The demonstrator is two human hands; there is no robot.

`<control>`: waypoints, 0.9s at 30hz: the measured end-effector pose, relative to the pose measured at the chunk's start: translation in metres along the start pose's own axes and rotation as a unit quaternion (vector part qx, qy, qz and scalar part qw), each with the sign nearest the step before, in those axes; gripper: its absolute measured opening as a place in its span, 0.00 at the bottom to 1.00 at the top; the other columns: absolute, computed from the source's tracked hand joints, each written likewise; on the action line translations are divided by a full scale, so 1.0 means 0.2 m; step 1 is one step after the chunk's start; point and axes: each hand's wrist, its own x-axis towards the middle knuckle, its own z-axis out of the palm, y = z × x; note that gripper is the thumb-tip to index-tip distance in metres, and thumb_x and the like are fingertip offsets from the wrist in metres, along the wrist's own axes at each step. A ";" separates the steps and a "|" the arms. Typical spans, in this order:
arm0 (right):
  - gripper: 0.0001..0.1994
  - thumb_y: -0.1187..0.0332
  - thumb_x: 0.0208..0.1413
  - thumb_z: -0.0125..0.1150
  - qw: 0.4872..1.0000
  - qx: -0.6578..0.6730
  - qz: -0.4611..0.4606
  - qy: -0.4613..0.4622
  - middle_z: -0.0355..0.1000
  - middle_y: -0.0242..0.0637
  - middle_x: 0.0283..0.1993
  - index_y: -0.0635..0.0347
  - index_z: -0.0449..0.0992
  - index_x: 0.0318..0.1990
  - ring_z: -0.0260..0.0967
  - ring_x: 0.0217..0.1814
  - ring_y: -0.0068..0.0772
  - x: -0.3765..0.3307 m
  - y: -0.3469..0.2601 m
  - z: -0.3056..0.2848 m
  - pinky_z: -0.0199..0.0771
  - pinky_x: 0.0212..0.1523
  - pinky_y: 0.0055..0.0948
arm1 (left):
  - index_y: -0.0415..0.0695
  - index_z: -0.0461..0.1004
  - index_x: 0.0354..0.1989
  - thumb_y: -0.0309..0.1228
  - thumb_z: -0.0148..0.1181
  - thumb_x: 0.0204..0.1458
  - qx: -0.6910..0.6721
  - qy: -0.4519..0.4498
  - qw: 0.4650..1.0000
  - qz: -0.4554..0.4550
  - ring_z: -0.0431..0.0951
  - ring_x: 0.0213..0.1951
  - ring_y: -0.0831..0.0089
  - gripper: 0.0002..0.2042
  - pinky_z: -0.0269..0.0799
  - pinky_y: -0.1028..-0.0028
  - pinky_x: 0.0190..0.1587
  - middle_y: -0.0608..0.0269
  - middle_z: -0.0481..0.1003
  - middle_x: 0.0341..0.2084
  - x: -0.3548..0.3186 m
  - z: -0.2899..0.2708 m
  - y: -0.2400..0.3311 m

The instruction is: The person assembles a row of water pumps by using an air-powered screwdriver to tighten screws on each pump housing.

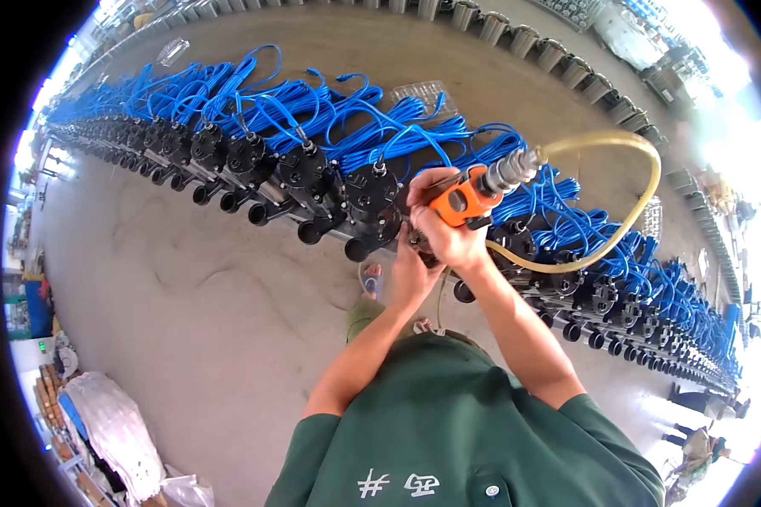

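Observation:
My right hand point(448, 221) is wrapped round an orange air tool point(463, 203). A metal coupling point(511, 171) on the tool's upper end joins it to a yellowish air hose point(643, 193), which loops out to the right and back. Just below, my left hand point(416, 275) is closed at the lower end of the tool, beside a black pump point(374, 196); what its fingers grip is hidden. The working tip of the tool also cannot be seen. Bundled blue cable point(427, 135) lies behind the pump, which has a round black outlet facing me.
A long row of similar black pumps point(249, 160) runs to both sides, each with blue cable. Metal cylinders point(524, 40) line the floor beyond. A white-covered pile point(114, 422) stands at lower left. Another person point(698, 448) is at the lower right edge.

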 end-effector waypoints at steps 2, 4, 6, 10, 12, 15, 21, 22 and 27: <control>0.12 0.80 0.43 0.57 0.999 -0.053 -0.002 -0.011 0.75 0.34 0.32 0.68 0.77 0.38 0.73 0.34 0.23 0.01 -0.01 -0.03 0.75 0.37 0.25 | 0.28 0.49 0.71 0.39 0.79 0.40 0.013 -0.004 1.000 0.000 0.79 0.52 0.50 0.54 0.75 0.63 0.53 0.38 0.72 0.53 0.00 0.00 0.04; 0.11 0.80 0.42 0.57 0.997 -0.058 -0.034 -0.047 0.75 0.35 0.32 0.68 0.76 0.37 0.73 0.33 0.22 0.01 0.05 -0.06 0.75 0.37 0.25 | 0.29 0.48 0.71 0.38 0.79 0.40 0.003 0.004 1.000 0.000 0.78 0.53 0.49 0.54 0.75 0.62 0.54 0.38 0.72 0.53 -0.01 -0.01 0.09; 0.10 0.79 0.42 0.59 0.996 -0.066 -0.039 -0.050 0.75 0.34 0.31 0.67 0.75 0.36 0.72 0.33 0.21 -0.01 0.06 -0.02 0.74 0.37 0.24 | 0.35 0.53 0.70 0.35 0.77 0.40 0.067 -0.006 0.998 0.000 0.74 0.57 0.46 0.49 0.73 0.60 0.55 0.39 0.70 0.55 -0.04 0.00 -0.06; 0.09 0.78 0.41 0.60 0.992 -0.064 -0.060 -0.092 0.76 0.34 0.30 0.66 0.76 0.34 0.73 0.31 0.23 -0.02 0.09 -0.06 0.74 0.33 0.26 | 0.39 0.70 0.57 0.29 0.72 0.39 0.102 -0.003 0.994 0.034 0.77 0.51 0.45 0.32 0.74 0.55 0.50 0.43 0.76 0.49 -0.08 0.03 -0.11; 0.07 0.77 0.42 0.61 0.983 -0.120 -0.074 -0.116 0.76 0.32 0.27 0.64 0.77 0.31 0.73 0.29 0.22 0.00 0.07 -0.06 0.74 0.32 0.26 | 0.44 0.75 0.50 0.39 0.69 0.50 0.108 0.009 0.992 0.069 0.82 0.46 0.54 0.21 0.75 0.57 0.43 0.50 0.81 0.39 -0.08 0.02 -0.15; 0.06 0.75 0.42 0.64 0.979 -0.153 -0.105 -0.087 0.76 0.31 0.27 0.62 0.78 0.31 0.74 0.29 0.22 0.00 0.07 -0.04 0.76 0.34 0.27 | 0.45 0.77 0.48 0.41 0.68 0.52 0.160 0.001 0.987 0.025 0.82 0.43 0.56 0.18 0.75 0.58 0.43 0.53 0.82 0.38 -0.07 0.04 -0.25; 0.12 0.78 0.43 0.61 0.986 -0.064 -0.148 -0.039 0.78 0.35 0.34 0.65 0.78 0.39 0.77 0.37 0.25 -0.01 -0.10 -0.07 0.77 0.41 0.28 | 0.40 0.71 0.51 0.42 0.74 0.47 0.182 -0.011 0.981 0.064 0.82 0.43 0.52 0.27 0.77 0.58 0.42 0.49 0.80 0.42 -0.01 0.04 -0.24; 0.12 0.78 0.43 0.61 0.986 -0.017 -0.168 -0.003 0.78 0.34 0.34 0.65 0.78 0.39 0.77 0.37 0.26 -0.03 -0.16 -0.11 0.77 0.40 0.28 | 0.37 0.70 0.51 0.41 0.75 0.47 0.208 -0.018 0.972 0.108 0.82 0.42 0.52 0.28 0.78 0.59 0.41 0.50 0.80 0.41 -0.02 0.05 -0.16; 0.09 0.79 0.44 0.58 0.967 -0.124 -0.166 0.148 0.75 0.31 0.31 0.64 0.76 0.35 0.73 0.35 0.23 0.09 -0.29 -0.35 0.74 0.37 0.26 | 0.38 0.62 0.43 0.36 0.78 0.44 0.109 0.020 0.994 0.001 0.82 0.28 0.58 0.29 0.77 0.58 0.34 0.52 0.79 0.27 -0.04 0.01 -0.01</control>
